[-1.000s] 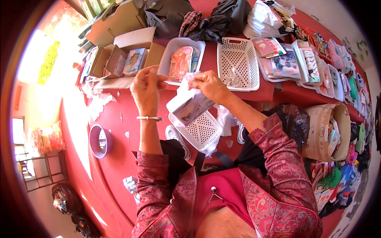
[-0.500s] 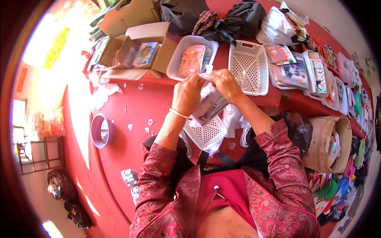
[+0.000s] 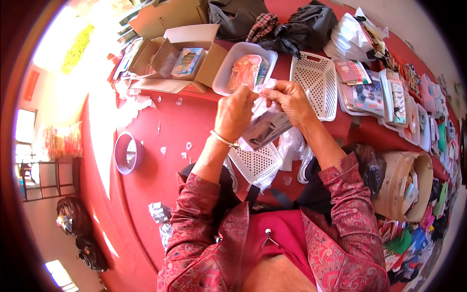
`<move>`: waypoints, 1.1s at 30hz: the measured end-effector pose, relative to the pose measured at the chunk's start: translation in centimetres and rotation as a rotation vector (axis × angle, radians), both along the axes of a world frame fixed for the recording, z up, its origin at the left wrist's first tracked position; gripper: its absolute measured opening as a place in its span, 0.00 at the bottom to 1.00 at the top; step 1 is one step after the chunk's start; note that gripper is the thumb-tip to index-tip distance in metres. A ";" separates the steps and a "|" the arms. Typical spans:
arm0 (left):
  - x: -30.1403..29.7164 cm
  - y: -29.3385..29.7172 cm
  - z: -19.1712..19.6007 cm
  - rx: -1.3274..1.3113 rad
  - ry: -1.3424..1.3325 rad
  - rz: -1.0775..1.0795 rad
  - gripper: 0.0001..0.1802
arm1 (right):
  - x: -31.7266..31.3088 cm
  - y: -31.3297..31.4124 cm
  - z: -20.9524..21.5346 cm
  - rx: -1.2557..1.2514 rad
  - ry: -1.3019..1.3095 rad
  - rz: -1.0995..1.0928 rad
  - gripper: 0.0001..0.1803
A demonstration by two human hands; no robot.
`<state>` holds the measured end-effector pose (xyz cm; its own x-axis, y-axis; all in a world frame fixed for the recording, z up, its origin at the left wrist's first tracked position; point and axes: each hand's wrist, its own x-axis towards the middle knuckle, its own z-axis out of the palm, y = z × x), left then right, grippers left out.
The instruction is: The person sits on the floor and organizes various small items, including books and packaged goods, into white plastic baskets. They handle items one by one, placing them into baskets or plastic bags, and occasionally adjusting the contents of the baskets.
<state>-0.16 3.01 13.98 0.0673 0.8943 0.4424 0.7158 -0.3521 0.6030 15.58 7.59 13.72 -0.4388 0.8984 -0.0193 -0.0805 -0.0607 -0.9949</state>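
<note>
Over the small white holey plastic basket (image 3: 258, 164), the left hand (image 3: 235, 113) and right hand (image 3: 293, 103) pinch the top of a clear plastic bag (image 3: 260, 108), its grey-and-white box (image 3: 268, 128) just below them, long side slanting up rightward.

Back row, left to right: box (image 3: 211, 63), tub (image 3: 222, 80), basket (image 3: 315, 80), books (image 3: 368, 93). Bag (image 3: 236, 19) behind tub. Package (image 3: 265, 128) before tub, over second basket (image 3: 257, 163) between shoes (image 3: 305, 169). Basin (image 3: 122, 165) left, carton (image 3: 393, 187) right.
</note>
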 end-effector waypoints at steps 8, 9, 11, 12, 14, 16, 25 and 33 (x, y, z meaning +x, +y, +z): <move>-0.5 1.0 1.0 -0.367 -0.487 -0.025 0.13 | -0.2 0.5 -0.5 -0.084 0.239 0.043 0.07; -0.6 0.9 1.0 -0.398 -0.531 -0.019 0.12 | -0.4 0.5 -0.3 -0.099 0.255 0.055 0.07; -0.3 1.0 0.1 -0.204 -0.391 0.027 0.11 | -0.5 1.1 -1.7 -0.075 0.178 0.038 0.08; 0.0 0.7 0.0 -0.103 -0.265 0.043 0.06 | -0.3 1.1 -1.6 -0.066 0.120 0.045 0.08; 0.8 -0.1 0.2 0.134 0.166 0.091 0.02 | -0.2 0.7 -0.7 -0.106 0.056 0.036 0.08; 1.7 -0.7 1.0 0.206 0.390 0.108 0.04 | 0.2 0.5 -0.5 -0.264 0.222 0.022 0.07; 0.7 -0.5 1.2 0.129 0.301 0.069 0.03 | -0.6 0.7 -1.6 -0.063 0.068 0.070 0.08; -1.6 0.6 1.9 -0.266 -0.299 0.000 0.10 | -1.5 0.7 -1.7 -0.245 0.275 0.036 0.09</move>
<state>-1.72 3.59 15.93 -0.0297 0.9804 0.1950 0.4947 -0.1551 0.8551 14.07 8.27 12.03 -0.4888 0.8656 -0.1087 -0.3365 -0.3020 -0.8920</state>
